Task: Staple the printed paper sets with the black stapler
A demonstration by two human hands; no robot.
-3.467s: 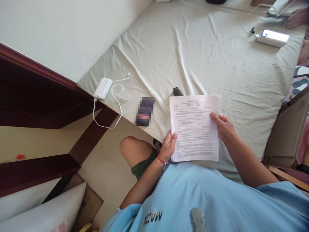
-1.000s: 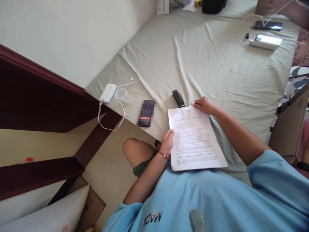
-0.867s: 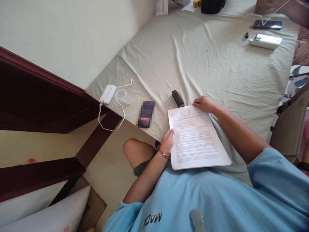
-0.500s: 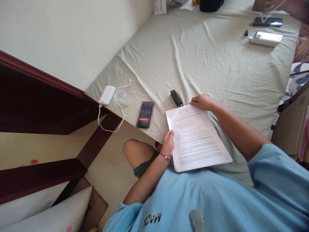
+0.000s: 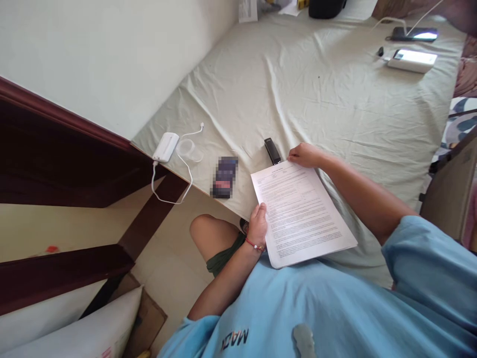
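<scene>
A stack of printed paper sheets (image 5: pixel 303 214) lies tilted in front of my body, its lower edge against the blue shirt. My left hand (image 5: pixel 258 226) grips the stack's left edge, thumb on top and the other fingers hidden beneath. At the top right corner, my right hand (image 5: pixel 306 155) pinches the paper between thumb and fingers. Just beyond the top edge lies a black stapler (image 5: pixel 272 151) on the cloth. To its left is a phone (image 5: pixel 224 177) with a blurred-out screen, close to the table edge.
A white power bank (image 5: pixel 166 147) with a cable and a clear plastic cup (image 5: pixel 185 147) sit at the left on the cloth-covered table (image 5: pixel 335 94). Another white power bank (image 5: pixel 413 60) and a dark phone (image 5: pixel 413 34) lie far right. Another person's arm (image 5: pixel 460 17) shows at the top right.
The top of the paper stack has shifted slightly left, and my right hand has moved left with it. My left hand keeps its hold, almost in place. The other person's hand has moved.
</scene>
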